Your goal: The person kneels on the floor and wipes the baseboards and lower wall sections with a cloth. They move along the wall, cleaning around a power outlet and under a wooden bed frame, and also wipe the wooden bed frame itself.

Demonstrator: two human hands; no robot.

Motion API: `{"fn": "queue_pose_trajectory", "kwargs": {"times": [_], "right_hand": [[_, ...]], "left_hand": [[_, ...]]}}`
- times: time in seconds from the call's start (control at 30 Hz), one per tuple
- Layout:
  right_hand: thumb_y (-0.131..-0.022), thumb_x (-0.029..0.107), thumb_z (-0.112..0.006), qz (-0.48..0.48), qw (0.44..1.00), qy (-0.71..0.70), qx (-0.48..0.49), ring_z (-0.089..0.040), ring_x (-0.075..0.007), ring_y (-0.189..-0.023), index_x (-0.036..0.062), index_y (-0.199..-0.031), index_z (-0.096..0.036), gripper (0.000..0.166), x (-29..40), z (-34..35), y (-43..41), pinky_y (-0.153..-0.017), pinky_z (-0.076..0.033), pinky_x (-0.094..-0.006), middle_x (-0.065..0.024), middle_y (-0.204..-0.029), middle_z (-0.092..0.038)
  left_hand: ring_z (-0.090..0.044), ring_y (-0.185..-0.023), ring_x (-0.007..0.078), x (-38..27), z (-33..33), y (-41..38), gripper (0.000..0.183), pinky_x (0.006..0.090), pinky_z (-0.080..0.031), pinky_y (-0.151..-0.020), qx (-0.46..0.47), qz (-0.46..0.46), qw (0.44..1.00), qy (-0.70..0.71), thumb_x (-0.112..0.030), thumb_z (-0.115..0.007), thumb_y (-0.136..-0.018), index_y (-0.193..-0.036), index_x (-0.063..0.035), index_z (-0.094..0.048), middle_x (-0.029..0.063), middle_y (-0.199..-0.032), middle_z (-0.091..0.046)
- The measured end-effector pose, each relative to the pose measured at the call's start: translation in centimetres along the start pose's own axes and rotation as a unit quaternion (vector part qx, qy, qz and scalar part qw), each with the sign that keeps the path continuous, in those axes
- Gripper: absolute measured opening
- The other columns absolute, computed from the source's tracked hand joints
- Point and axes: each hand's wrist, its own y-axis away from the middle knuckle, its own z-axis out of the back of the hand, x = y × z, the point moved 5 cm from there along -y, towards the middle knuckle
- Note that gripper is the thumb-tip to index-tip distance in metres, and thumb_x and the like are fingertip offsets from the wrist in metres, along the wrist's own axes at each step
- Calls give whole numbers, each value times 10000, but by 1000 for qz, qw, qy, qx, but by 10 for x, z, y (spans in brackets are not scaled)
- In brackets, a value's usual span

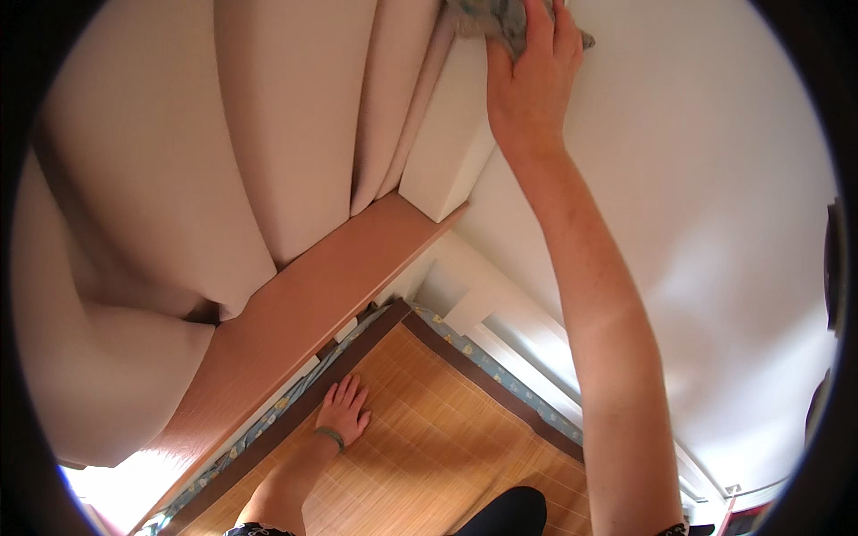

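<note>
My right hand [533,100] reaches up along the white wall [710,147] at the top of the head view. Its fingers are wrapped over a crumpled grey-green cloth [499,27], which is partly cut off by the picture's top edge. Lower down, my left hand [343,409] rests palm down on a bamboo sleeping mat [429,429] with a dark brown border. Nothing is in that hand, its fingers are spread, and a dark green band [330,439] circles the wrist.
Long beige curtains [288,100] hang onto a reddish-brown windowsill [322,268] on the left. A white boxed post [449,134] stands in the corner. Blue floral bedding [496,375] shows beyond the mat, beside a white slatted bed frame [523,348]. My dark-clothed knee [513,512] is at the bottom.
</note>
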Motion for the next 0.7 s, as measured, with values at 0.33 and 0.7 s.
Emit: {"fn": "queue_pose_trajectory", "kwargs": {"times": [0.33, 0.7], "right_hand": [[-706, -3, -677, -169, 972, 1, 164, -268, -452, -1262, 118, -1263, -472, 606, 18, -28, 189, -1046, -288, -501, -230, -1394, -270], [-793, 225, -639, -123, 938, -33, 322, -448, -329, -1143, 126, -1201, -551, 429, 56, -6, 214, -964, -344, -451, -140, -1206, -508]], "left_hand": [[-137, -1399, 271, 3, 4, 4, 540, 435, -92, -1127, -56, 2, 998, -32, -385, -400, -911, -1366, -94, -388, 126, -1494, -227], [-159, -1396, 261, -1, 2, 4, 538, 433, -124, -1131, -78, -2, 997, -16, -356, -451, -897, -1368, -104, -387, 119, -1494, -232]]}}
